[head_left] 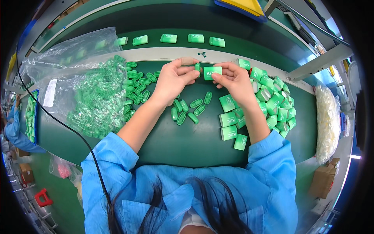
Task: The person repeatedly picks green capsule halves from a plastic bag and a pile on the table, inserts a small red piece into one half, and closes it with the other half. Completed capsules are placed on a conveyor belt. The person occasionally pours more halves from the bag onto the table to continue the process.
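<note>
My left hand (171, 82) pinches a small green oval plastic cap (197, 68) between thumb and fingers, held on edge; a bandage-like wrap covers one finger. Close beside it, slightly apart, my right hand (238, 84) grips a green plastic housing (209, 73) with pale lettering, its printed face turned up. Below the left hand several loose oval caps (200, 110) lie on the dark green worktop (183, 146). More of them spill from a clear plastic bag (97, 93) at the left. Right of my right forearm is a heap of green housings (274, 99).
Several finished-looking green pieces (168, 38) stand in a row on the green strip beyond a pale rail (163, 53). Small dark bits (201, 54) sit on that rail. A bag of whitish parts (326, 124) stands at the right edge. A black cable (70, 126) crosses the left side.
</note>
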A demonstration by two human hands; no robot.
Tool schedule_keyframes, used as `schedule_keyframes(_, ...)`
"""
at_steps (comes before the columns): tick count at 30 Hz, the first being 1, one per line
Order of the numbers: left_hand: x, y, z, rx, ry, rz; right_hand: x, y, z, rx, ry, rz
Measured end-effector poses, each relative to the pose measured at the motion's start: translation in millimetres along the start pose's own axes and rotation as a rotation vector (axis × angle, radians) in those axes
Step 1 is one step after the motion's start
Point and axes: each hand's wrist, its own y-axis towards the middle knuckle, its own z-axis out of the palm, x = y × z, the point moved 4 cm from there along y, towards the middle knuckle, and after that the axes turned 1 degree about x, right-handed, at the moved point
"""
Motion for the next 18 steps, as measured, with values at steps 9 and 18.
schedule_keyframes(9, 3.8, -3.8, 3.9, -0.048, 0.078, 0.089, -9.7, -0.6, 6.8, 0.019, 0.266, 0.054)
schedule_keyframes(18, 6.8, -5.0, 9.6, -0.036, 0.263, 0.135, -8.0, -1.2, 7.9, -0.005, 0.204, 0.004)
